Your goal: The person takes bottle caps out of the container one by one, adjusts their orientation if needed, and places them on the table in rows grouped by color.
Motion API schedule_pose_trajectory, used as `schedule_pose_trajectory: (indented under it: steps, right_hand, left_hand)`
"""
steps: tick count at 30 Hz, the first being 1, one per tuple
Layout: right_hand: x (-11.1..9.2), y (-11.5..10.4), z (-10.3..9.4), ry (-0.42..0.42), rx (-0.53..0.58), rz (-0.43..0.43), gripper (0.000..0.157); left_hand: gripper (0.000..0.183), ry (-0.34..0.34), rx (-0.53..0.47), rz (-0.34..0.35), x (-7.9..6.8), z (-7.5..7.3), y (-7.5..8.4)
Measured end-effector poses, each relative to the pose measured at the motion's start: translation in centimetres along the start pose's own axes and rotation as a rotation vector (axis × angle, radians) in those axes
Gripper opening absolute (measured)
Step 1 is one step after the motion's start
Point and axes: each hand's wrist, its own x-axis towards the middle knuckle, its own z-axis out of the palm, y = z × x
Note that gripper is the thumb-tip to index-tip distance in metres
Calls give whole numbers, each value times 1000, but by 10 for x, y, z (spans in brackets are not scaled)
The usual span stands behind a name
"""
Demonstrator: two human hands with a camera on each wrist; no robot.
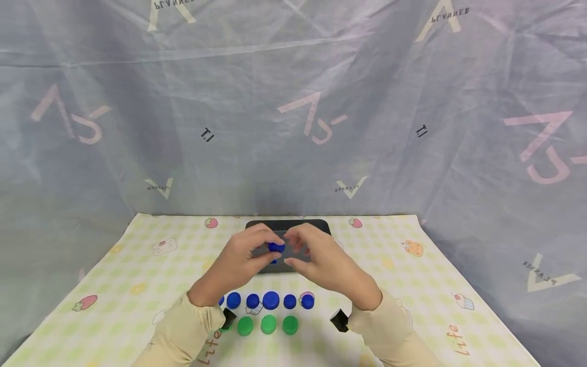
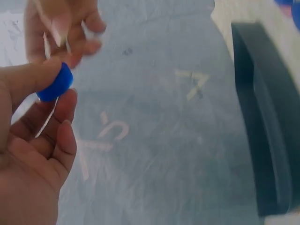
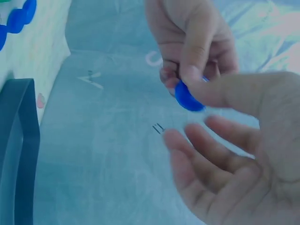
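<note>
My left hand [image 1: 243,255] pinches a round blue cap [image 1: 276,247] between thumb and fingers, above a black tray [image 1: 288,225]. In the left wrist view, a thin whitish strand runs down from the blue cap [image 2: 57,85] along the fingers; what it is stays unclear. My right hand [image 1: 321,255] is just to the right, its fingers spread and loosely bent. Its thumb overlaps the cap's edge in the right wrist view, where the cap [image 3: 186,97] sits in the left hand's grip; I cannot tell whether they touch. Another bit of blue [image 1: 273,262] shows below the left thumb.
Nearer than the tray lies a row of several blue caps [image 1: 271,300] of differing sizes. Closer still is a row of green caps [image 1: 268,324], partly hidden by the left sleeve. A patterned cloth [image 1: 137,275] covers the table, and a grey curtain [image 1: 257,168] hangs behind.
</note>
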Motion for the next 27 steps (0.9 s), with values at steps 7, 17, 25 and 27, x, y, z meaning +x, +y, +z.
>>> schedule_pose_trajectory:
  steps: [7,17,25,27]
  right_hand:
    - [-3,4,8,112,-29,-75,34]
    - [0,4,9,132,-6,-53,33]
    - [4,4,9,104,-17,-42,29]
    - [5,5,9,97,-18,-43,29]
  left_hand:
    - [21,16,-63,-193,-2,17,7]
    - [24,61,-323,-464,-2,19,5]
    - [22,54,-419,-479,-3,17,3]
    - [22,53,-413,-473,-3,16,2]
